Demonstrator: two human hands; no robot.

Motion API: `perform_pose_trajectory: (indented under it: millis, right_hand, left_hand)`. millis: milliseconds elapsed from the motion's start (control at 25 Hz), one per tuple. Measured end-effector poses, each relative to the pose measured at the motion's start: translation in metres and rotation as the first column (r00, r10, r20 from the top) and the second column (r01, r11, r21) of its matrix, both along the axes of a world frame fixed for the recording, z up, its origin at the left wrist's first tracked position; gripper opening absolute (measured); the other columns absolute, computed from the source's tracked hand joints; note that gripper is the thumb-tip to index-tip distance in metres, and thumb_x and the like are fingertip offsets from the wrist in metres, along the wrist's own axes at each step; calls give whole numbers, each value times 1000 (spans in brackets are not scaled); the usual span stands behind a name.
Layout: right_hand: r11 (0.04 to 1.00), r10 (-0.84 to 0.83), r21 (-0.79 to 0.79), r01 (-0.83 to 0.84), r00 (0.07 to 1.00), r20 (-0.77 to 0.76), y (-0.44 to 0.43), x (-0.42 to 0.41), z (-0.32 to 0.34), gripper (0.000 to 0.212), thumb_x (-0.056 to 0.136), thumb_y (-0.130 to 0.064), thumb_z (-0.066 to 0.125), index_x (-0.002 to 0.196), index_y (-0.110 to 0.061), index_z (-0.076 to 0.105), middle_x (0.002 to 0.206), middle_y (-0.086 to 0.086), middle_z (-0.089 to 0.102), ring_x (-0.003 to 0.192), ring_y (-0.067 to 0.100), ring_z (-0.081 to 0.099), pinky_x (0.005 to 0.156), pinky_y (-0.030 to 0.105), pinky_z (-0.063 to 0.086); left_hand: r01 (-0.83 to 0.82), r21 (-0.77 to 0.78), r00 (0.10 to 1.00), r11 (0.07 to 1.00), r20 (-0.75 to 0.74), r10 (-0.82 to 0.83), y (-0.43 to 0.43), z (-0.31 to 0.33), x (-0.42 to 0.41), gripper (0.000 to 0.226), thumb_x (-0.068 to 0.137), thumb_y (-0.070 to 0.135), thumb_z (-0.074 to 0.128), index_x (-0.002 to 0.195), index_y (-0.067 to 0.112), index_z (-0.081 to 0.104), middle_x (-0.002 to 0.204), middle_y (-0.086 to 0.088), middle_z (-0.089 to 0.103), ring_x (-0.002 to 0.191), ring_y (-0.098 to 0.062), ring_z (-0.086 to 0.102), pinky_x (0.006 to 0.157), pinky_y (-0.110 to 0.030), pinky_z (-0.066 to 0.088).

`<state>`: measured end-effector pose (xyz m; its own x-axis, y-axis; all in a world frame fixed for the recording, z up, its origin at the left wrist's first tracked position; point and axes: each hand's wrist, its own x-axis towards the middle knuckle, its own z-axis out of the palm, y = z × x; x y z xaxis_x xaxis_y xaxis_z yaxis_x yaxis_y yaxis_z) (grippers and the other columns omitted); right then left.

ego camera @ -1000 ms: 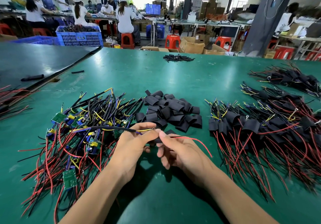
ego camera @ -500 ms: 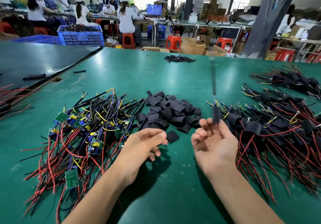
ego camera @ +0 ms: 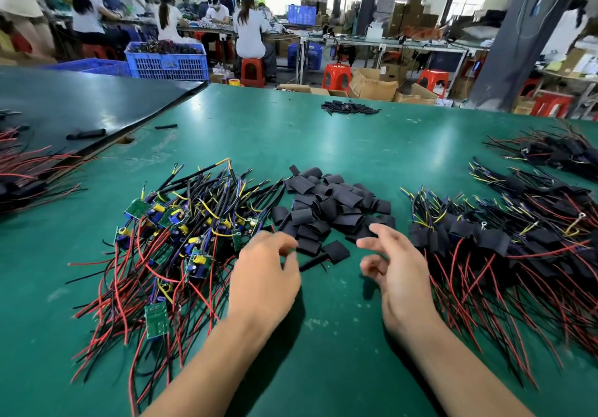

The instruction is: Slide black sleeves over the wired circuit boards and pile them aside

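Observation:
A heap of bare green circuit boards with red, black and yellow wires [ego camera: 181, 242] lies on the left of the green table [ego camera: 339, 144]. Loose black sleeves [ego camera: 333, 209] are piled in the middle. Sleeved boards [ego camera: 504, 245] are piled on the right. My left hand [ego camera: 263, 277] hovers at the right edge of the bare boards, fingers loosely curled and blurred, holding nothing. My right hand [ego camera: 396, 271] hangs just below the sleeve pile, fingers spread and empty. One flat sleeve [ego camera: 336, 251] lies between the hands.
More sleeved boards [ego camera: 556, 154] lie at the far right and another wire bundle [ego camera: 29, 170] at the left edge. A small sleeve heap [ego camera: 349, 107] sits at the table's far side. A black mat [ego camera: 81, 99] covers the back left. People work at benches behind.
A second ago both hands held a sleeved board together. The right hand threw it onto the right pile. Both hands are now empty, the left reaching toward the bare boards, the right toward the sleeves.

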<state>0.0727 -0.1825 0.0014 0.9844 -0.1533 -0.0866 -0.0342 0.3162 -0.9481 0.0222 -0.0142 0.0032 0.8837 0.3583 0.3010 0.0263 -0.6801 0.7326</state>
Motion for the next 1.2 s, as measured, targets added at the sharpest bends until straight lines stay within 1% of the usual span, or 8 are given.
perform_pose_trajectory:
  millis: [200, 360, 560, 760, 880, 960, 1040, 1200]
  right_hand:
    - [878, 245, -451, -163, 961, 130, 9, -13, -9, 20, 99, -13, 56, 90, -21, 71, 72, 3, 71, 50, 14, 57, 50, 19, 44]
    - [857, 279, -481, -185, 952, 129, 9, -16, -8, 18, 99, -12, 57, 92, -19, 71, 71, 3, 71, 52, 14, 59, 52, 20, 46]
    - [853, 287, -483, -196, 950, 121, 9, -18, -6, 16, 99, -12, 57, 92, -17, 71, 70, 1, 70, 52, 14, 59, 51, 19, 46]
    - [857, 291, -471, -209, 951, 107, 6, -18, -5, 16, 98, -13, 57, 92, -18, 72, 72, 3, 70, 54, 14, 59, 52, 19, 46]
    - [849, 334, -466, -249, 936, 109, 7, -20, -2, 12, 95, -15, 63, 93, -21, 73, 77, 3, 72, 57, 13, 61, 56, 18, 47]
    - [811, 405, -507, -292, 906, 126, 7, -22, -1, 10, 91, -20, 71, 97, -27, 74, 84, -2, 74, 62, 11, 62, 62, 18, 48]
    - [757, 502, -546, -358, 854, 136, 8, -25, 1, 18, 88, -24, 75, 101, -37, 74, 92, -8, 74, 72, 7, 63, 72, 18, 51]
    - [760, 584, -442, -477, 800, 140, 9, -26, 3, 21, 88, -22, 74, 101, -39, 75, 94, -11, 75, 83, 3, 67, 78, 16, 50]
  left_hand:
    - [-125, 241, 965, 962, -194, 174, 17, 6, 2, 33, 89, 16, 56, 121, 27, 58, 120, 1, 52, 82, -25, 53, 69, -32, 41]
    - [-92, 310, 964, 946, -212, 163, 17, 6, 1, 29, 93, 19, 54, 119, 26, 62, 117, 4, 57, 97, -26, 61, 70, -32, 39]
    - [-125, 320, 963, 939, -190, 193, 22, 4, 4, 18, 97, 22, 54, 107, 24, 69, 107, 3, 53, 80, -27, 56, 65, -32, 38]
    - [-156, 53, 983, 986, 105, 150, 18, 5, 4, 6, 96, 20, 59, 99, 19, 64, 100, 3, 64, 86, -21, 58, 75, -32, 46]
    - [-78, -257, 975, 963, 182, 127, 12, 12, 6, 4, 91, 17, 66, 90, 21, 67, 75, 14, 68, 66, -5, 59, 63, -7, 40]
    - [38, -553, 989, 832, 139, 47, 6, 14, 6, 5, 92, 13, 67, 88, 15, 69, 58, 9, 63, 43, -12, 51, 47, -15, 41]
    - [153, -800, 988, 580, 130, -83, -1, 16, 6, 2, 93, 6, 65, 93, 5, 67, 56, -4, 57, 41, -17, 48, 42, -24, 43]
    - [224, -902, 971, 369, 173, -167, -2, 19, 3, 4, 90, 5, 66, 93, 4, 65, 67, -8, 61, 49, -17, 54, 47, -23, 46]
